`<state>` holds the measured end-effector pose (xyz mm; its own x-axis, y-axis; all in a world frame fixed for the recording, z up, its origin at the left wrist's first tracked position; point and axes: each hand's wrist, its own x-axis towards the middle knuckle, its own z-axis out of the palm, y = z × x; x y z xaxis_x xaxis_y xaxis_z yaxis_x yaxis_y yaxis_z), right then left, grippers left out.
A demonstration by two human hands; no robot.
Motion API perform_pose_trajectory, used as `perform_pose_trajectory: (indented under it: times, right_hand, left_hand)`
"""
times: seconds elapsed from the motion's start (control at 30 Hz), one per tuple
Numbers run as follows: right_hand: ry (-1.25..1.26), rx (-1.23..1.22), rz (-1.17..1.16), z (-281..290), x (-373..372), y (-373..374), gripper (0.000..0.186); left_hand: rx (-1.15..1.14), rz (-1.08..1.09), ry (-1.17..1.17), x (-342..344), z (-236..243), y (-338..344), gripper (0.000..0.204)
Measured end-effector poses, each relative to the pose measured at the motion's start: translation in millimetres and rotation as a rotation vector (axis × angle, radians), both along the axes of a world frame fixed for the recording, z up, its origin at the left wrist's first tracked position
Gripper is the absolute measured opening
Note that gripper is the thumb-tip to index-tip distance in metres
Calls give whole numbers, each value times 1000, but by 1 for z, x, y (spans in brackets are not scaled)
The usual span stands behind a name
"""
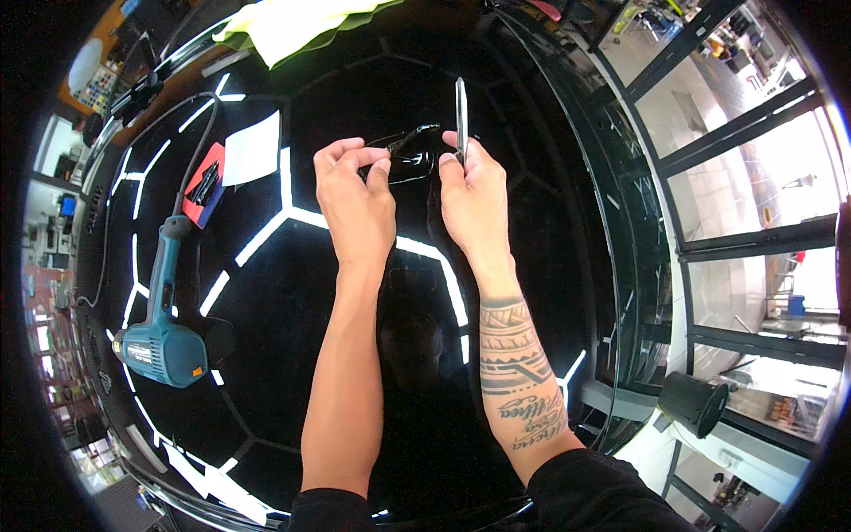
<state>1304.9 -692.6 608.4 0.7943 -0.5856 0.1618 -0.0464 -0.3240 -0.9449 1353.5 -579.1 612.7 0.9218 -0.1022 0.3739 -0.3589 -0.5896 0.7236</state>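
My left hand point(357, 199) is closed, pinching the edge of a dark glossy piece of film point(410, 165) between thumb and fingers. The film bends and shines in the gap between my hands. My right hand point(475, 197) grips a slim silver tool point(461, 111), like a craft knife, which stands upright above the fist. Its tip is too small to make out. Both hands are over a glossy black panel point(417, 355), which looks like a car's bodywork and mirrors hexagonal lights. Whether the film touches the panel I cannot tell.
A teal heat gun point(165, 341) lies on the panel at the left, its cord running up. Beyond it are a red and blue squeegee card point(205, 184) and a white sheet point(253, 151). A yellow-green cloth point(301, 31) lies at the far edge. A black bucket point(693, 403) stands right.
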Motion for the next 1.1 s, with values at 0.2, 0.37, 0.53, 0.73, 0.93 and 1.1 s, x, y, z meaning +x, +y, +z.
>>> perform_pose_trajectory:
  times: [0.2,0.37,0.53,0.73,0.93,1.1]
  right_hand:
    - [2,43,3,-1,1,-1,29]
    - [-6,82,6,5,5,0,28]
    - [32,94,7,5,5,-1,29]
    - [35,87,12,8,3,-1,28]
    - [-55,-24,-8,-1,6,-4,27]
    - [-26,-6,11,-1,6,-4,30]
  left_hand:
    - [-15,39,-9,0,3,-7,7]
    - [-3,37,-30,6,1,-7,7]
    - [74,55,-10,6,2,-10,9]
    - [65,15,-48,8,0,-10,5]
    - [40,-12,-99,5,-1,-9,6]
    - [-12,40,-65,4,1,-7,10]
